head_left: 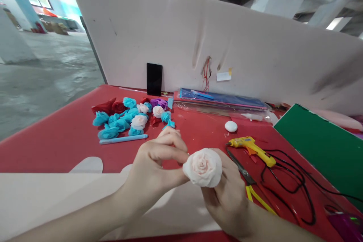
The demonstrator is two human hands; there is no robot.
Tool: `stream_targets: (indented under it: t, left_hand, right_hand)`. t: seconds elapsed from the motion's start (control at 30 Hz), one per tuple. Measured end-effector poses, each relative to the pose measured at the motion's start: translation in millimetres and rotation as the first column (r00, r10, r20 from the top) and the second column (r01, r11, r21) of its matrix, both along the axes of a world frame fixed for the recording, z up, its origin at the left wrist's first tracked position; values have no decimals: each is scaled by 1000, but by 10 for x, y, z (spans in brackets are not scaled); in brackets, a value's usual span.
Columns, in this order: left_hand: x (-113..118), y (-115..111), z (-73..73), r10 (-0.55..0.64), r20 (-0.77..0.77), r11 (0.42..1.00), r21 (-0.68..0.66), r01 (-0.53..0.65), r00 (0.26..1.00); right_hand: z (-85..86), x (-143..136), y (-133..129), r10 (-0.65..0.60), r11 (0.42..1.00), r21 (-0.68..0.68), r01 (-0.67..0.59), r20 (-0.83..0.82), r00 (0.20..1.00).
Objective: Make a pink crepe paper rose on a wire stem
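Observation:
A pale pink and white paper rose [202, 167] faces up between my two hands, above the red table. My left hand [159, 162] pinches the rose's left edge between thumb and index finger, with the other fingers curled. My right hand [231, 193] is wrapped round the underside of the rose from the right, its fingertips partly hidden behind the petals. White sheet material [70, 196] lies below my forearms. Yellow-handled scissors [246, 176] lie just right of my right hand, and a yellow glue gun [252, 149] is beyond them.
Blue, red, purple and white paper flowers [120, 123] are piled at the back left, with a light blue pen [123, 139] before them. A black phone [154, 79] leans on the partition. A white egg-shaped object [231, 126], black cable [302, 181] and green board [320, 151] are on the right.

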State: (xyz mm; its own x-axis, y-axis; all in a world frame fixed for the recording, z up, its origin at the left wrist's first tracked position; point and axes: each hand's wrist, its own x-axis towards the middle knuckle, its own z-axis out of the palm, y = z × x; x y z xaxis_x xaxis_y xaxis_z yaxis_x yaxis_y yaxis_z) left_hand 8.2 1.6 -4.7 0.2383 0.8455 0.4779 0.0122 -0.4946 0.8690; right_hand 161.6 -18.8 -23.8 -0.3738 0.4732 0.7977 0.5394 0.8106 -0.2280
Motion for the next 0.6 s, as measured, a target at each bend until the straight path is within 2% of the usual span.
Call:
stream_targets:
  t: [0.1, 0.23, 0.33, 0.47, 0.6]
  left_hand:
    - [1, 8, -26, 20, -10, 1000, 19, -20, 1000]
    - [-5, 44, -69, -52, -32, 999, 3, 52, 998]
    - [-7, 97, -122, -103, -28, 995, 0, 103, 994]
    - [-22, 200, -195, -111, -89, 994, -27, 109, 990]
    - [-154, 298, -156, -145, -223, 989, -48, 137, 964]
  right_hand:
    - [-9, -7, 13, -72, 997, 42, 71, 23, 997]
    - [-12, 20, 50, -139, 989, 65, 135, 56, 989]
    - [-10, 47, 97, -137, 986, 103, 132, 43, 990]
    - [-14, 65, 157, -115, 988, 107, 111, 37, 993]
    - [-49, 46, 169, -90, 995, 50, 88, 38, 995]
